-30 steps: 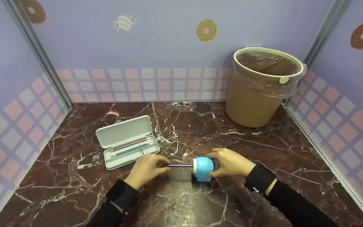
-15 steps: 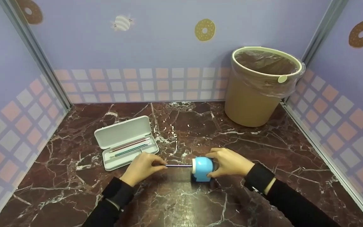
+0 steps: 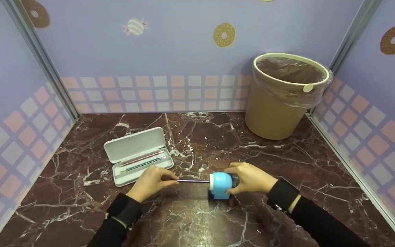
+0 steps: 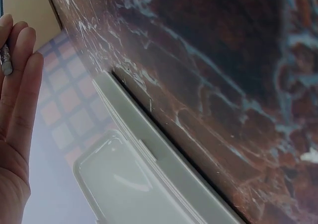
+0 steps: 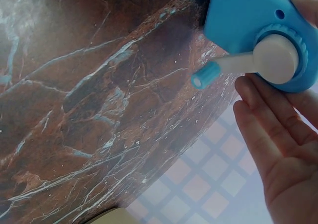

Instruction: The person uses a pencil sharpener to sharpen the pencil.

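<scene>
A blue crank pencil sharpener [image 3: 221, 185] stands on the dark marble-patterned table, its white front facing left. My right hand [image 3: 252, 178] grips its back end between thumb and fingers. In the right wrist view its white crank [image 5: 238, 63] with a blue knob hangs beside my fingers, untouched by the knob end. My left hand [image 3: 151, 183] pinches a dark purple pencil [image 3: 194, 181], held level with its far end at the sharpener's white front; its tip is hidden. The pencil's grey eraser end [image 4: 6, 67] shows between my fingers in the left wrist view.
Just behind my left hand lies an open white pencil case [image 3: 134, 147] with a few pencils [image 3: 144, 164] inside. A tan waste bin [image 3: 274, 113] with a plastic liner stands at the back right. Patterned walls [image 3: 177, 41] enclose the table on the back and sides.
My left hand has shifted a little to the left, and more of the pencil shows between it and the sharpener. My right hand and the sharpener have stayed in place.
</scene>
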A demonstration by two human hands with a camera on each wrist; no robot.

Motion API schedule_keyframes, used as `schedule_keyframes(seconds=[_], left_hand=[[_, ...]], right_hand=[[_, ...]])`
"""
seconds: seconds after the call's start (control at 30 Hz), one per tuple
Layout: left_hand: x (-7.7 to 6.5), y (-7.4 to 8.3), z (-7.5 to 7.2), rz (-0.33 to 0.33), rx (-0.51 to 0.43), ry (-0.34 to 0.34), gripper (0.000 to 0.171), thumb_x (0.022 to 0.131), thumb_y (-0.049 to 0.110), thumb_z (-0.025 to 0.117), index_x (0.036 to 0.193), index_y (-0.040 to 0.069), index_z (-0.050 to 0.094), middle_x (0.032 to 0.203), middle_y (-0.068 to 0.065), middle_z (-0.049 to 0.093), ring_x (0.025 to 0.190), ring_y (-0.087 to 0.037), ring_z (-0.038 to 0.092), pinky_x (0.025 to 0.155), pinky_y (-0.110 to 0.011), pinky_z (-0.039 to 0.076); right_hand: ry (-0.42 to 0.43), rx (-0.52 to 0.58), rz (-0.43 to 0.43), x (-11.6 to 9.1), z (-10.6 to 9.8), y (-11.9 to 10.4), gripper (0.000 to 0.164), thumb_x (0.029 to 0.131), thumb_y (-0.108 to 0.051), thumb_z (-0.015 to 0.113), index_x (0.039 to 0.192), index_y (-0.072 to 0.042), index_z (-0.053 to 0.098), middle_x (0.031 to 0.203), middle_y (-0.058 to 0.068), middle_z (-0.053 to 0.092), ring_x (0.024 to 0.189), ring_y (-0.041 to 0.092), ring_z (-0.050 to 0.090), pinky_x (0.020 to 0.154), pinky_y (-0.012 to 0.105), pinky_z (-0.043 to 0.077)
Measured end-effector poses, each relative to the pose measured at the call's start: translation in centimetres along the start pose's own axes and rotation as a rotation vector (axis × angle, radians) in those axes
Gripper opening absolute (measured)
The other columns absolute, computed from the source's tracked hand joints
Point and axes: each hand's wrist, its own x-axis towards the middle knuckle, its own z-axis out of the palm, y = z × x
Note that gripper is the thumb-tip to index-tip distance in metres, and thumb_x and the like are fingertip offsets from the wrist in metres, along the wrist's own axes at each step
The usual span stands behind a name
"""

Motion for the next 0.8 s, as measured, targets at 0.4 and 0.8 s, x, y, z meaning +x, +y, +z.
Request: schedule_keyframes(seconds=[0.4, 0.8], left_hand=[[-0.17, -0.24, -0.18, 0.017, -0.022, 0.002, 0.01, 0.084, 0.015, 0.081, 0.091, 0.007, 0.081, 0.086, -0.007, 0.081, 0.071, -0.017, 0.076, 0.071, -0.028, 0.062], [-0.24, -0.28, -0.63, 0.014, -0.038, -0.013, 0.012, 0.085, 0.017, 0.081, 0.091, 0.007, 0.082, 0.086, -0.006, 0.081, 0.066, -0.013, 0.073, 0.066, -0.024, 0.059]], right_hand=[[-0.002, -0.01, 0.001, -0.03, 0.08, 0.01, 0.063, 0.075, -0.043, 0.087, 0.121, -0.003, 0.072, 0.108, 0.01, 0.073, 0.088, 0.019, 0.07, 0.078, 0.034, 0.06], [-0.01, -0.024, 0.001, 0.0, -0.14, -0.11, 0.064, 0.075, -0.044, 0.087, 0.122, -0.002, 0.072, 0.111, 0.013, 0.074, 0.091, 0.023, 0.072, 0.08, 0.036, 0.061]])
